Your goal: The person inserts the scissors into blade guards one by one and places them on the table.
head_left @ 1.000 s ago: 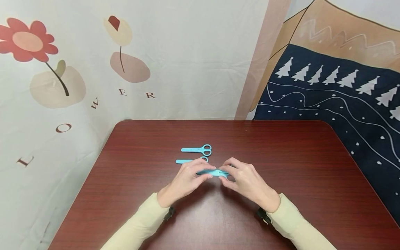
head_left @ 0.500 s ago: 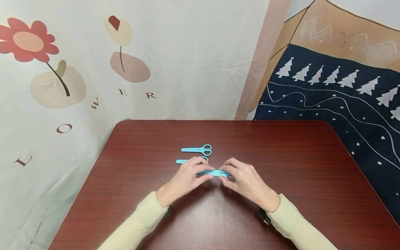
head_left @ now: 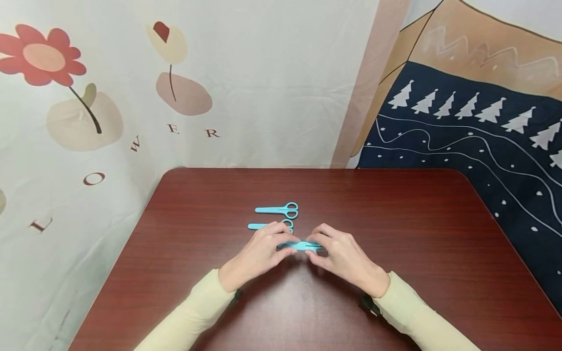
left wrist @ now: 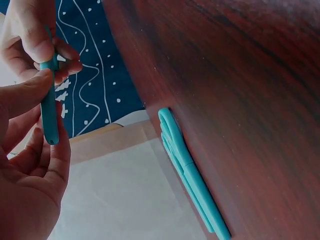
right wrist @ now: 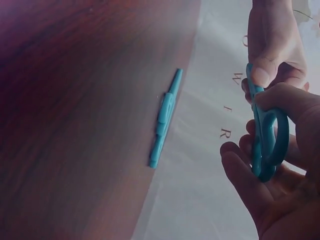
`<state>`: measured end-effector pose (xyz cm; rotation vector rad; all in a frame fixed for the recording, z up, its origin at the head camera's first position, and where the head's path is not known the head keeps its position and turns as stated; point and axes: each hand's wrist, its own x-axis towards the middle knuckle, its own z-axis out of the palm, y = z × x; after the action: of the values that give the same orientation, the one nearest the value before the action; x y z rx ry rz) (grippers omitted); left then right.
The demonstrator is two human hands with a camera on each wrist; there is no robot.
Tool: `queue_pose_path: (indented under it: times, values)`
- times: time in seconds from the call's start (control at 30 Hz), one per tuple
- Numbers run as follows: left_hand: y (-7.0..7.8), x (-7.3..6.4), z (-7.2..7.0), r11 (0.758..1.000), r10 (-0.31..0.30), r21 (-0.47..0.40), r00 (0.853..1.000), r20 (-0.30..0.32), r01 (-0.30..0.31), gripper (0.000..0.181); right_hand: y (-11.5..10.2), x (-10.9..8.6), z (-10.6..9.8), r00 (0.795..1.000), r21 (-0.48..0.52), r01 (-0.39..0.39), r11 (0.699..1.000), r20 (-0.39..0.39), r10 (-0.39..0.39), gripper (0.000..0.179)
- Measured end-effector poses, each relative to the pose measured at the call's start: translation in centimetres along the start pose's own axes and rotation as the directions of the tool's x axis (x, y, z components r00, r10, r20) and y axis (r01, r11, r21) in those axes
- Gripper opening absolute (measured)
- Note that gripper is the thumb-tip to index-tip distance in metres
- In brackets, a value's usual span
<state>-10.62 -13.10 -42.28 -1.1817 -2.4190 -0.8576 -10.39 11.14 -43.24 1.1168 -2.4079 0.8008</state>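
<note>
A pair of light-blue scissors is held level above the table between both hands. My left hand pinches its blade end, thumb on one side and fingers on the other; a smooth blue cover lies over the blades there. At the handle end, my right hand grips close to the finger loops. Beyond the hands, two more blue scissors lie on the table, handles to the right. The farther scissors show whole, while the left hand partly hides the nearer scissors.
The dark red wooden table reaches back to a pale curtain printed with flowers and letters. A navy cloth with white trees hangs at the right. Dark wrist straps show under the sleeves.
Both hands and the held scissors have shifted very slightly toward the person. The grips look the same, and the two scissors on the table have stayed put.
</note>
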Motion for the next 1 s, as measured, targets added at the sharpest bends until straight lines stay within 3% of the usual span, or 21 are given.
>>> queue_pose_path:
  times: [0.13, 0.33, 0.63, 0.87, 1.0]
  values:
    - [-0.1, -0.3, 0.0, 0.999, -0.052, -0.01, 0.999, 0.004, 0.052, 0.019, 0.0, -0.2, -0.2, 0.999, 0.036, -0.022, 0.999, 0.044, 0.021, 0.035]
    - [-0.6, -1.0, -0.5, 0.992, -0.125, 0.01, 0.992, 0.016, 0.125, 0.022, 0.3, -0.8, -1.2, 0.984, 0.047, -0.135, 0.99, 0.125, 0.129, 0.068]
    - [-1.9, -2.4, -1.7, 0.977, -0.206, 0.065, 0.977, 0.058, 0.202, 0.02, 1.5, -1.9, -3.3, 0.941, 0.022, -0.307, 0.951, 0.154, 0.301, 0.077]
    - [-2.6, -2.9, -2.4, 0.964, -0.258, 0.106, 0.957, 0.129, 0.246, 0.018, 2.7, -2.8, -4.4, 0.921, -0.005, -0.358, 0.934, 0.163, 0.354, 0.08]
    - [-3.0, -3.0, -2.5, 0.956, -0.283, 0.132, 0.944, 0.171, 0.263, 0.018, 3.3, -3.2, -4.8, 0.926, -0.028, -0.344, 0.939, 0.154, 0.344, 0.076]
